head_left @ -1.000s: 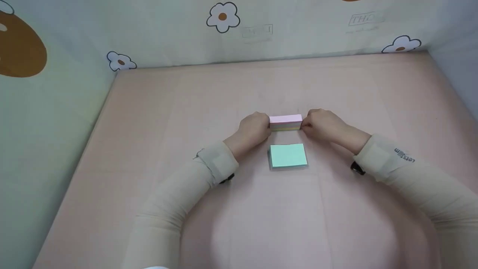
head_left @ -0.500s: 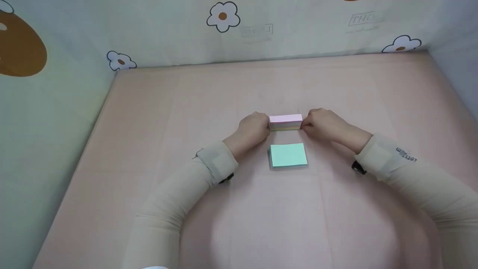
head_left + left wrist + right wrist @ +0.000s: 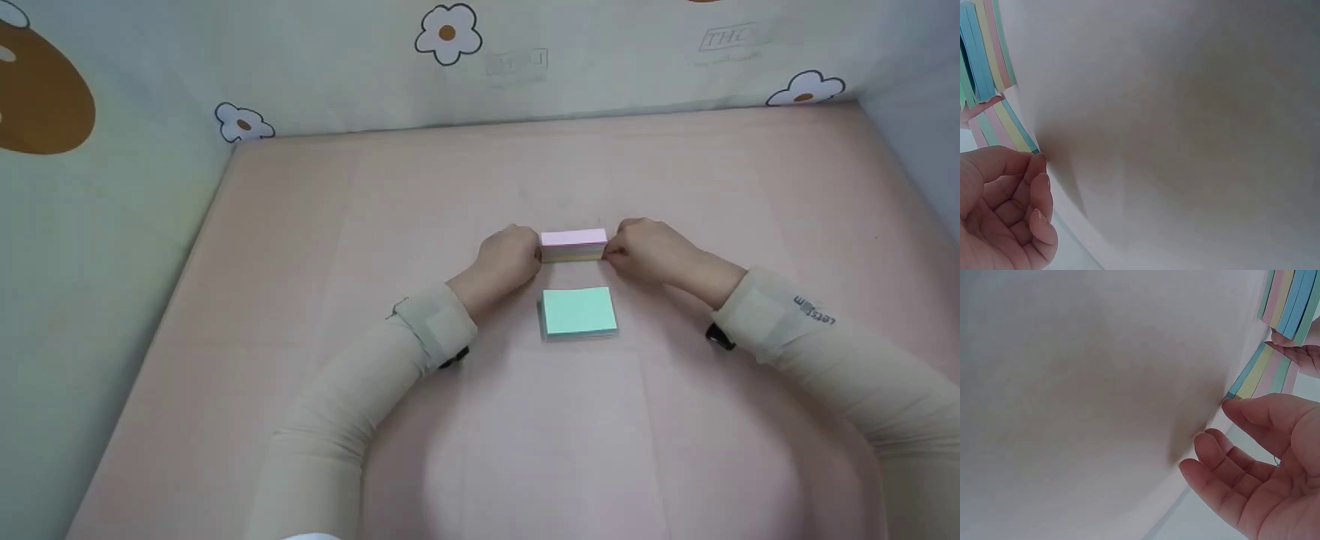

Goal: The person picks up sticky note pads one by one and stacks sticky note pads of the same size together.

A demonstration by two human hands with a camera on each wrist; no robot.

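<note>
A stack of sticky note pads with a pink top lies on the table between both hands. My left hand pinches its left end, and the right hand pinches its right end. Layers of pink, green, yellow and blue show along this stack's side in the left wrist view. Closer to the body sits a second stack of pads, mint green on top, apart from both hands. In the right wrist view its side has blue, yellow, pink and green bands. Some fingertips are hidden behind the pink-topped stack's ends.
A pale pink cloth covers the table. Light fabric walls with flower prints rise at the back and both sides. Each sleeve has a dark device at the cuff.
</note>
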